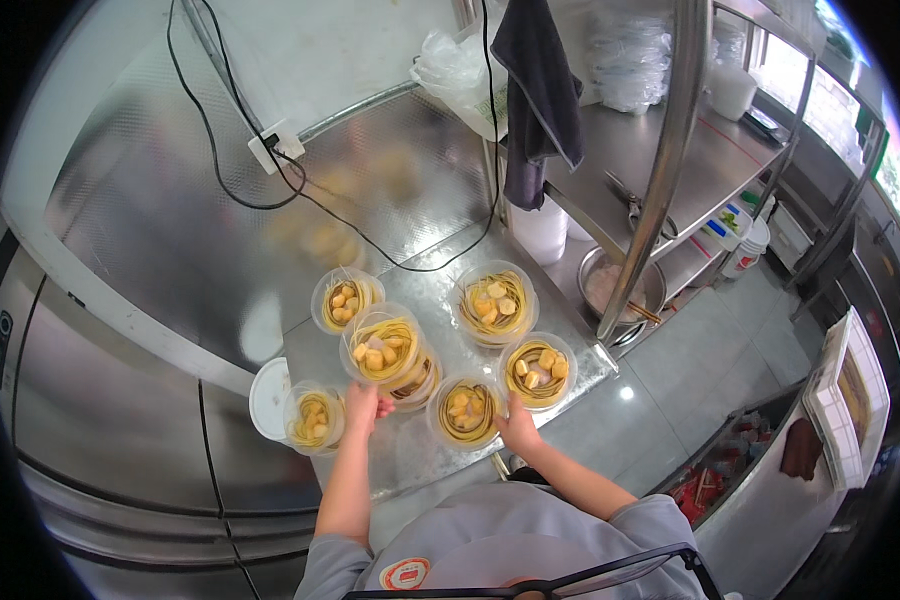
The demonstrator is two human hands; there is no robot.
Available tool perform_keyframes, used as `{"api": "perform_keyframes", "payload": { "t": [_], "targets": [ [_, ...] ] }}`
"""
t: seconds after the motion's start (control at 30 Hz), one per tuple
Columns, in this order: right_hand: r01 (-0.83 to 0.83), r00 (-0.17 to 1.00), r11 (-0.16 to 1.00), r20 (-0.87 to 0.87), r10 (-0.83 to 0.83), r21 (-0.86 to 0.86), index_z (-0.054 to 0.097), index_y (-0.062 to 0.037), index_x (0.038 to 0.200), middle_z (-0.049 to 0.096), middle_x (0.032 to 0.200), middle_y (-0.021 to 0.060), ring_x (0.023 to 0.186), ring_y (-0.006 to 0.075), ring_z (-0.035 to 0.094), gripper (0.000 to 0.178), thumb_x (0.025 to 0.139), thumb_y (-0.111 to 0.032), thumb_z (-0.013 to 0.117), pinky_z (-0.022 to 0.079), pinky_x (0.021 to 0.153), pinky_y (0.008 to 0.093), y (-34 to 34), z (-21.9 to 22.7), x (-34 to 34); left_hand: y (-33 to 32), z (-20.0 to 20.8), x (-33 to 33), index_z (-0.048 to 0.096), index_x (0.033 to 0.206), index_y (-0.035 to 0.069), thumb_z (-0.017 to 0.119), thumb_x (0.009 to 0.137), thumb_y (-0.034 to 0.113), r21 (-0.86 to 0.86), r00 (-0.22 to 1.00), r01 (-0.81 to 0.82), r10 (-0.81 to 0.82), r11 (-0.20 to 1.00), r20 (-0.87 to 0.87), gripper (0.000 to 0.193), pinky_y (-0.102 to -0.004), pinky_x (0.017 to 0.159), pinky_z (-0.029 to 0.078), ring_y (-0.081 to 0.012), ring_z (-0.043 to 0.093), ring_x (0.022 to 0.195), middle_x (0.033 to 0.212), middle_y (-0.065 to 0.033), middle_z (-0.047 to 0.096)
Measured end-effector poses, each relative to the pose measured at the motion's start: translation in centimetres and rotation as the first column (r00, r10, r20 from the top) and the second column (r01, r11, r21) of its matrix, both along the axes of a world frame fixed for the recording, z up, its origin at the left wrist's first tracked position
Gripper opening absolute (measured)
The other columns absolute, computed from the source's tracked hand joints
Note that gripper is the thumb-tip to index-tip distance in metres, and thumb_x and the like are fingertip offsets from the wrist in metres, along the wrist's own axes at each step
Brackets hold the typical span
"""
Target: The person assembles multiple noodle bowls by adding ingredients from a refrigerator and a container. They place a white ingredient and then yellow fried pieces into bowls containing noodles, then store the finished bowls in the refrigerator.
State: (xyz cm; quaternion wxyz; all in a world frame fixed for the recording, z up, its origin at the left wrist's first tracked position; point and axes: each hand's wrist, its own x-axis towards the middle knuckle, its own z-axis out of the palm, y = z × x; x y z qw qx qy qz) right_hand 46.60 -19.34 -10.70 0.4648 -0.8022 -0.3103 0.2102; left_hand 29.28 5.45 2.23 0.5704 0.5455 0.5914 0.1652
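My left hand (366,406) is closed at the near rim of a clear plastic bowl (354,366) holding yellow strands and pale yellow chunks. This bowl overlaps another filled bowl (425,388) beneath it. My right hand (518,428) grips the near edge of a similar bowl (537,371) at the counter's right side; some of its fingers are hidden. Between my hands sits another filled bowl (466,411). Farther back are two more, one bowl (493,304) right of centre and one bowl (347,300) to the left. Left of my left wrist is one more bowl (314,418).
A round white lid or tub (270,398) stands at the steel counter's (440,262) left edge. A black cable (400,266) hangs across the back. To the right rise a metal shelf post (660,165) and a pot (620,282). Steel doors (135,400) flank the left.
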Motion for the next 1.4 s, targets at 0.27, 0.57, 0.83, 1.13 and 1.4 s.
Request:
{"api": "perform_keyframes", "payload": {
  "t": [0.27,0.57,0.83,1.13,1.4],
  "targets": [
    [0.091,0.94,0.996,-0.329,-0.092,-0.018,0.041,-0.0053,0.118,0.061,0.059,0.0097,0.053,0.0242,0.06,0.039,0.09,-0.018,0.065,0.047,0.055,0.0374,-7.3,1.9,4.6,2.1,-4.9,-4.3,0.058,0.123,0.001,0.054,0.094,0.018,0.387,0.971,-0.195,0.123,0.901,0.203,0.033,-0.0232,0.042,0.039,-0.0135,0.056,0.049,0.069,-0.0091,0.061],
    [0.318,0.702,0.946,-0.685,-0.194,0.059,0.035,-0.002,0.137,0.065,0.07,0.0132,0.046,0.0188,0.06,0.044,0.097,-0.017,0.044,0.042,0.037,0.0256,-7.4,2.1,10.1,1.1,1.3,0.1,0.054,0.1,0.002,0.052,0.088,0.006,0.154,0.904,-0.317,0.249,0.936,0.348,0.013,-0.0233,0.037,0.032,-0.0139,0.052,0.043,0.061,-0.0097,0.06],
    [0.38,0.713,0.92,-0.665,-0.224,0.097,0.056,0.0042,0.118,0.065,0.067,0.0125,0.043,0.0173,0.059,0.035,0.089,-0.008,0.041,0.046,0.037,0.0247,-10.7,6.2,11.1,-8.3,4.3,-2.3,0.055,0.106,0.007,0.052,0.087,0.005,0.127,0.928,-0.106,0.053,0.986,0.368,0.019,-0.0222,0.035,0.034,-0.0121,0.052,0.041,0.061,-0.0078,0.06],
    [0.123,0.737,0.948,-0.667,0.109,0.292,0.056,0.0058,0.123,0.064,0.063,0.0142,0.038,0.0177,0.056,0.041,0.086,-0.008,0.045,0.044,0.035,0.0255,-7.1,14.1,6.3,-14.0,-7.1,-0.4,0.051,0.112,0.004,0.053,0.092,0.008,0.013,0.967,0.055,-0.056,0.998,0.25,0.021,-0.0271,0.044,0.045,-0.0145,0.058,0.05,0.065,-0.0079,0.061],
    [-0.099,0.742,0.983,-0.647,0.177,0.155,0.054,0.0027,0.123,0.063,0.068,0.0071,0.054,0.0119,0.06,0.034,0.092,-0.011,0.057,0.047,0.044,0.0271,-0.6,10.4,1.0,-13.9,-4.3,-5.2,0.047,0.133,0.004,0.054,0.097,0.017,-0.112,0.921,0.11,-0.059,0.988,0.385,0.038,-0.0254,0.058,0.05,-0.0131,0.065,0.076,0.093,-0.0077,0.068]
  ]
}}
